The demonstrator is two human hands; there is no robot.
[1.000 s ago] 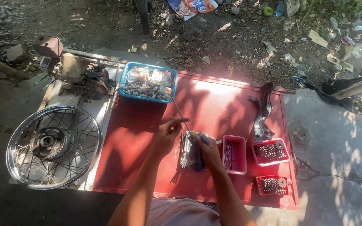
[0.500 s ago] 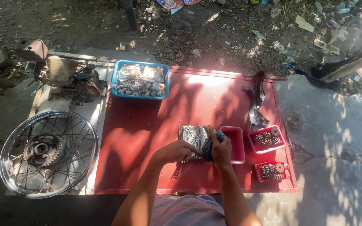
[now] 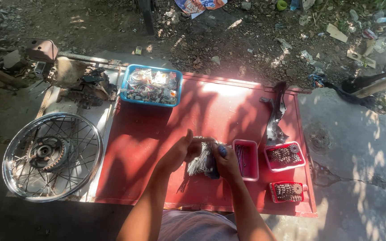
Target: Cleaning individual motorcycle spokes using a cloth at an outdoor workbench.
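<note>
Both hands meet over the middle of a red board [image 3: 157,134] lying on the ground. My right hand [image 3: 225,161] grips a bundle of thin metal spokes [image 3: 200,161] held upright, with a blue piece showing at its thumb. My left hand [image 3: 180,151] closes around the top of the same bundle. Just right of the hands stands a pink tray [image 3: 247,159] with more spokes inside.
A blue basket of small parts [image 3: 151,85] sits at the board's far left. Two small red trays of metal nipples [image 3: 285,156] [image 3: 287,191] and a metal bracket [image 3: 277,114] lie at the right. A spoked wheel [image 3: 52,155] rests left of the board.
A second ago my left hand held one spoke up toward the blue basket. It has come down onto the bundle, and both hands now hold it together.
</note>
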